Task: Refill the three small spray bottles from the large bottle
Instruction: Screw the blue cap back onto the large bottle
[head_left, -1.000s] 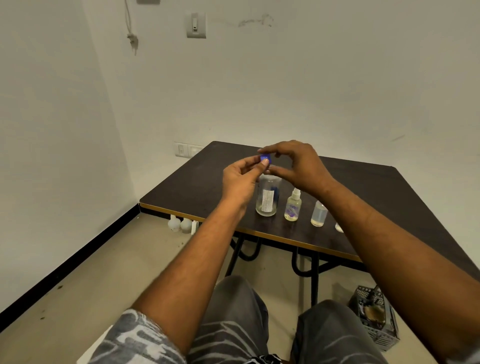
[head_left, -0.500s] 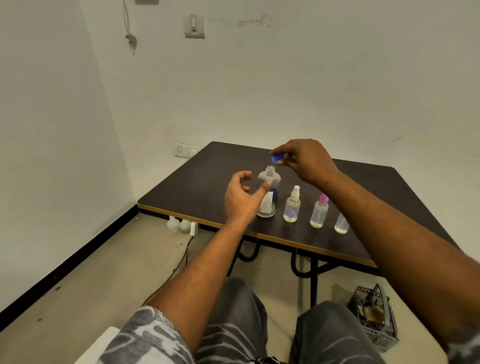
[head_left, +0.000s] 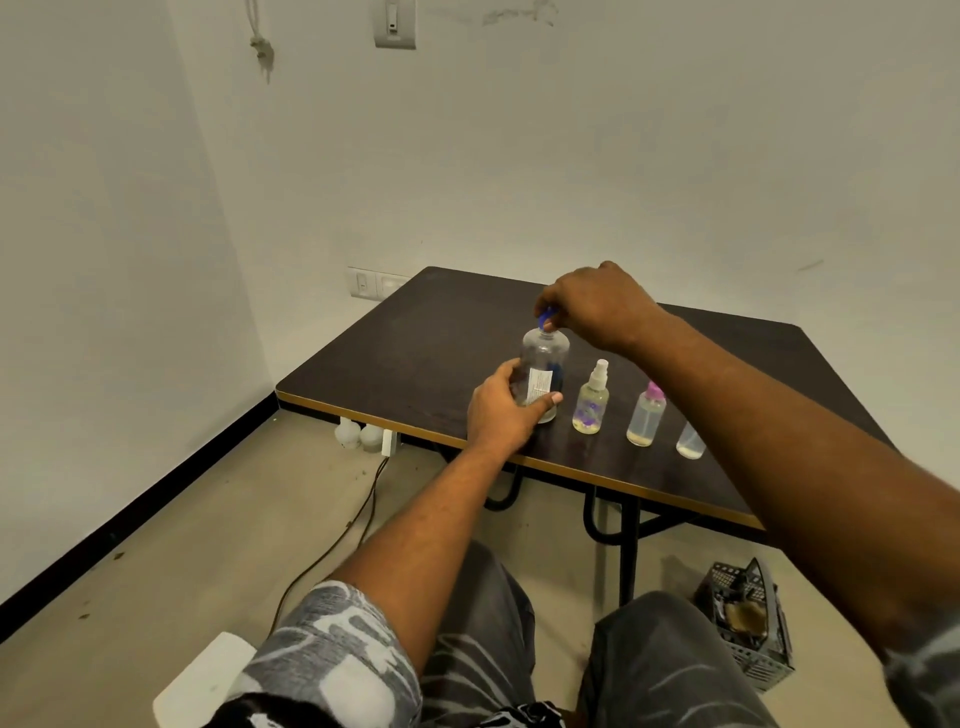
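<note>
Blue cap at the large bottle's mouth: pouring looks finished.
Left hand (head_left: 501, 410) wraps the large bottle (head_left: 543, 371) on the table (head_left: 415, 358); right hand (head_left: 597, 306) pinches its blue cap (head_left: 546, 318); three small spray bottles (head_left: 590, 402) stand beside it, holding some liquid.

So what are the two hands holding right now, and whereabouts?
The left hand grips the large bottle around its lower body. The right hand pinches the blue cap at the bottle's neck.

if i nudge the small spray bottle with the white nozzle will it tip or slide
The small clear spray bottle with the white nozzle looks tall and narrow, so a high nudge would likely tip it. Only partly filled, it is probably light. On the smooth dark table, a low push might slide it.
</note>
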